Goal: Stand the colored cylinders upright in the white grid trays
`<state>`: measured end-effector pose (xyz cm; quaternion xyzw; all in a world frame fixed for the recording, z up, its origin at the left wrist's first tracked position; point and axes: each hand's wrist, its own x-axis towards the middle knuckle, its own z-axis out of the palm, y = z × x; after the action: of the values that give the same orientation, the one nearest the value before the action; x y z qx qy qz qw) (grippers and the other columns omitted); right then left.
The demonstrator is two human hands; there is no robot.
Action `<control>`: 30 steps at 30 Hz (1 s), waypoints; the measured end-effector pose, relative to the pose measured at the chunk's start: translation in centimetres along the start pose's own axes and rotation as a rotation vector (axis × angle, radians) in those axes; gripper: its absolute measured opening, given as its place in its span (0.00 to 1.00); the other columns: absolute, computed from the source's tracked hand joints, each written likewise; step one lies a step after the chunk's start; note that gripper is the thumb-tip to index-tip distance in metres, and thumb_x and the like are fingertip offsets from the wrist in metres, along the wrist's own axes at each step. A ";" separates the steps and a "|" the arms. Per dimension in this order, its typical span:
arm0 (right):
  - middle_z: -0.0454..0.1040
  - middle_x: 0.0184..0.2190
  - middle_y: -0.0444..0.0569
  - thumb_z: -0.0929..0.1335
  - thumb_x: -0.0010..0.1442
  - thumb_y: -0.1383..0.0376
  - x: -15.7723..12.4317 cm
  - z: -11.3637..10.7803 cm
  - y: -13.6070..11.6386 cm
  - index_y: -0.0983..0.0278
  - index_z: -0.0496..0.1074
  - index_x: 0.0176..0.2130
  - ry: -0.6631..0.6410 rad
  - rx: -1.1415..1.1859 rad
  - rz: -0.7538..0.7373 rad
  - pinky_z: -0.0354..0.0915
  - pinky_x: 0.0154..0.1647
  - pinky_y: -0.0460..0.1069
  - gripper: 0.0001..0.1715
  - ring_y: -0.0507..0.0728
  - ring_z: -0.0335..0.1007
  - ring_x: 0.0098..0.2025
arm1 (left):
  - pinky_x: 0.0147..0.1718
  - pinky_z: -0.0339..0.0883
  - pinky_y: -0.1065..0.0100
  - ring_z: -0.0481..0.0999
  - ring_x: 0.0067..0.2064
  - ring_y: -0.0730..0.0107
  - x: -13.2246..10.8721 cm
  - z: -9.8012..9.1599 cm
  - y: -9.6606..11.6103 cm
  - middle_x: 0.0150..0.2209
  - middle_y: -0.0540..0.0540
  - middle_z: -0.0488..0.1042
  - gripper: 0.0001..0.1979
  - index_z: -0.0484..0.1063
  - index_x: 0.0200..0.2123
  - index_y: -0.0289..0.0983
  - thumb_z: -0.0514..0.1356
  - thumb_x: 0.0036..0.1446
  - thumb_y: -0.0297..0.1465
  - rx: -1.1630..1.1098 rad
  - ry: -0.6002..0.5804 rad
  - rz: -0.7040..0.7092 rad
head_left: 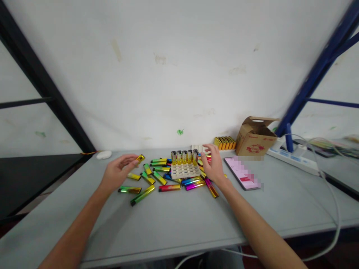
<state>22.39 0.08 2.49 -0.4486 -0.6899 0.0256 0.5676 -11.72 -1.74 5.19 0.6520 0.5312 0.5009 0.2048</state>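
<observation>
My left hand [119, 172] is raised a little above the grey table [174, 220], pinching a yellow lighter [140, 158] between thumb and fingertips. My right hand [213, 164] hovers with fingers spread over the lighters just right of a white slotted tray [185, 170]. The tray holds a back row of several upright lighters [184, 157]. Many loose, shiny multicoloured lighters [146, 181] lie scattered on the table around the tray and between my hands.
A phone [241, 172] lies right of my right hand. Behind it stand an open cardboard box [254, 136] and a pack of yellow lighters [225, 142]. A power strip [291, 157] with cables sits far right; a small white object [104, 154] far left.
</observation>
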 end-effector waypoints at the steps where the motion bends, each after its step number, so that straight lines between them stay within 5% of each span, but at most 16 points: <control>1: 0.68 0.48 0.57 0.62 0.62 0.64 -0.2 0.0 -0.5 0.62 0.65 0.50 0.007 0.004 -0.044 0.65 0.51 0.59 0.16 0.62 0.66 0.49 | 0.36 0.75 0.61 0.80 0.35 0.59 0.1 1.0 1.0 0.37 0.40 0.80 0.28 0.73 0.38 0.35 0.64 0.45 0.54 -0.063 0.003 -0.006; 6: 0.70 0.48 0.54 0.65 0.59 0.66 -1.8 0.9 -2.6 0.58 0.67 0.52 -0.121 -0.038 -0.288 0.64 0.53 0.59 0.20 0.62 0.66 0.52 | 0.25 0.71 0.69 0.76 0.26 0.68 -0.1 7.4 5.4 0.28 0.45 0.79 0.27 0.70 0.43 0.35 0.67 0.44 0.47 -0.298 -0.217 -0.047; 11: 0.72 0.46 0.54 0.65 0.60 0.69 -2.3 1.9 -3.0 0.59 0.69 0.53 -0.183 -0.111 -0.450 0.66 0.48 0.57 0.21 0.60 0.67 0.49 | 0.22 0.68 0.73 0.74 0.23 0.73 -1.1 11.2 6.2 0.29 0.47 0.78 0.28 0.66 0.48 0.36 0.68 0.46 0.41 -0.350 -0.304 -0.036; 14: 0.75 0.42 0.52 0.64 0.62 0.69 -1.9 1.7 -2.7 0.57 0.72 0.50 -0.199 -0.158 -0.442 0.66 0.45 0.56 0.17 0.59 0.68 0.44 | 0.24 0.71 0.71 0.75 0.24 0.74 -1.5 11.3 5.6 0.37 0.43 0.79 0.28 0.66 0.48 0.36 0.67 0.47 0.42 -0.377 -0.279 -0.029; 19: 0.75 0.42 0.53 0.64 0.63 0.67 -1.3 0.8 -2.0 0.58 0.74 0.47 -0.203 -0.165 -0.311 0.66 0.45 0.57 0.14 0.60 0.69 0.44 | 0.39 0.75 0.64 0.79 0.39 0.64 -1.7 10.1 5.4 0.44 0.39 0.78 0.21 0.70 0.44 0.35 0.66 0.50 0.40 -0.422 -0.300 0.039; 30: 0.75 0.35 0.49 0.67 0.59 0.61 -2.2 1.6 -3.8 0.62 0.71 0.40 -0.427 0.197 -0.075 0.66 0.39 0.51 0.09 0.57 0.71 0.37 | 0.47 0.73 0.62 0.80 0.41 0.62 -2.3 10.1 5.3 0.36 0.46 0.80 0.19 0.73 0.46 0.39 0.66 0.51 0.39 -0.097 -0.121 0.219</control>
<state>18.81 -2.85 2.29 -0.3496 -0.8046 0.1660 0.4503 -0.13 -2.98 4.27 0.7243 0.4188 0.5051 0.2117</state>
